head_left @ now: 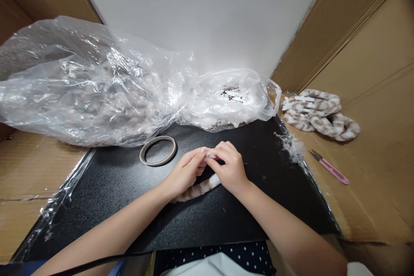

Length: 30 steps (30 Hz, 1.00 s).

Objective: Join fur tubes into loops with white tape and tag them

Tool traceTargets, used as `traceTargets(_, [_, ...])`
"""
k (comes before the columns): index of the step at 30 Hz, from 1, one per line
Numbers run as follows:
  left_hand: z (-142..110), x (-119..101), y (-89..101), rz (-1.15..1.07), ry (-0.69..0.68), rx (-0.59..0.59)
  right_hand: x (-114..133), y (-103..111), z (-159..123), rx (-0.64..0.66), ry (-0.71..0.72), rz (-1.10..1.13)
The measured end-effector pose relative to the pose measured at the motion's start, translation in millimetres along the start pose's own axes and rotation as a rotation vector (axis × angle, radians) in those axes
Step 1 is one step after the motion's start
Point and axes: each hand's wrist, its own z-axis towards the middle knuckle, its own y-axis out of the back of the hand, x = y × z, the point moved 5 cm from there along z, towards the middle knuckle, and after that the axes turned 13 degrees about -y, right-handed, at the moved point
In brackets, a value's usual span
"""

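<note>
Above the middle of the black work surface, my left hand (pixel 186 171) and my right hand (pixel 230 164) meet with fingertips pinched together. Between them shows a small end of a fluffy white-and-brown plush strip (pixel 201 189). The rest of that strip curves beneath both hands, partly covered by them. Both hands are closed on the fuzzy end; the exact spot of each fingertip is partly hidden. Left of my hands a beige-rimmed ring (pixel 158 151), like a tape roll core, lies flat on the surface.
A large clear plastic bag (pixel 97 95) of fluffy pieces fills the back left. Beside it sits a smaller bag (pixel 226 99) with white and dark bits. At right on cardboard lie plush loops (pixel 323 114), pink-handled thread snips (pixel 330 167) and loose fluff (pixel 293 146).
</note>
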Motion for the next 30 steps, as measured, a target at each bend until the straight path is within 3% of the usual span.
traceTargets(12, [0.1,-4.8,-1.9,-0.016,-0.015,0.032,-4.4,0.2,1.3,-0.04,-0.18,0.183])
traceTargets(14, [0.1,-9.5,-1.7,0.066,-0.032,0.076,-6.7,2.8,2.9,-0.053,-0.207,0.221])
traceTargets(20, [3.5,-30.0,7.2,0.584,-0.149,0.282,-18.5,15.5,11.1,-0.126,-0.305,0.371])
traceTargets(26, [3.4,-32.9,12.3,0.633,-0.059,0.509,-20.4,15.7,14.1,-0.108,-0.389,0.557])
traceTargets(30, [2.5,-38.4,16.0,0.61,-0.001,0.548,-17.9,10.3,13.2,-0.066,-0.439,0.676])
